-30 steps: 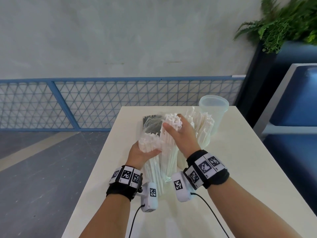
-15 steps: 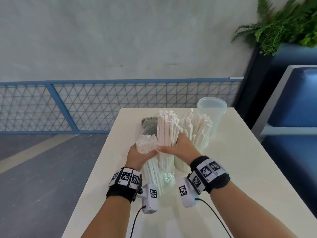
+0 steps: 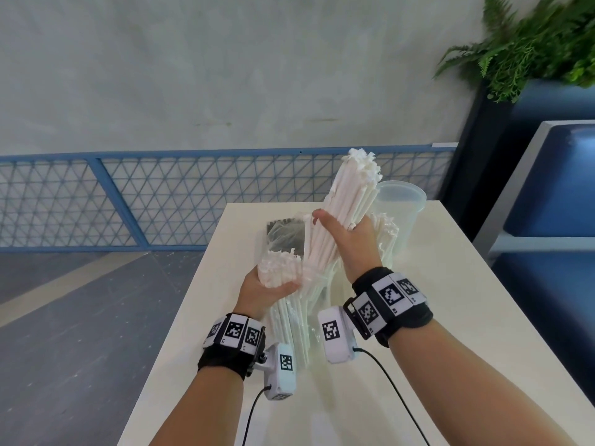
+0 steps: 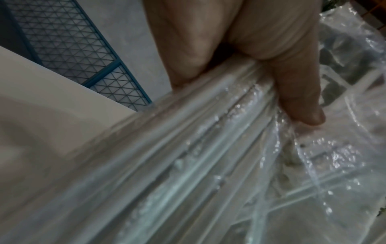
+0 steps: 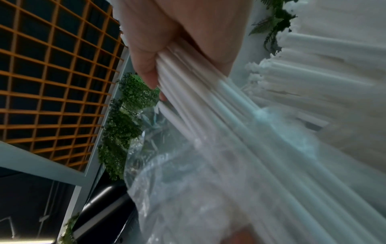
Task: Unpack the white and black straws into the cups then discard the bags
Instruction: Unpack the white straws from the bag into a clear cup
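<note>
No brand or readable writing is seen anywhere — only square black-and-white coded markers on the two wristbands. Nearest, the left hand (image 3: pixel 261 289) is wrapped around a clear plastic bag (image 3: pixel 289 320) of white straws, gripped through the film just below their tops; in the left wrist view the thumb is pressed onto the crinkled plastic. These bagged straws are held above the desk (image 3: pixel 434 317), long axis steep, tops pointing up and away. Just beyond, the right hand (image 3: pixel 349 243) is closed around a loose bundle of white straws (image 3: pixel 349 194), lifted partly out of the bag — the bundle leans up and to the right, its upper ends fanned high above the hand. Behind the hands, more white straws stand in a cup (image 3: pixel 388 239), a translucent cup (image 3: pixel 402 204) waits at the desk's far right, and a bag of black straws (image 3: pixel 285 235) lies far left. The desk is pale cream; past it a blue mesh railing (image 3: pixel 161 197), a grey wall and a green fern (image 3: pixel 531 43).
</note>
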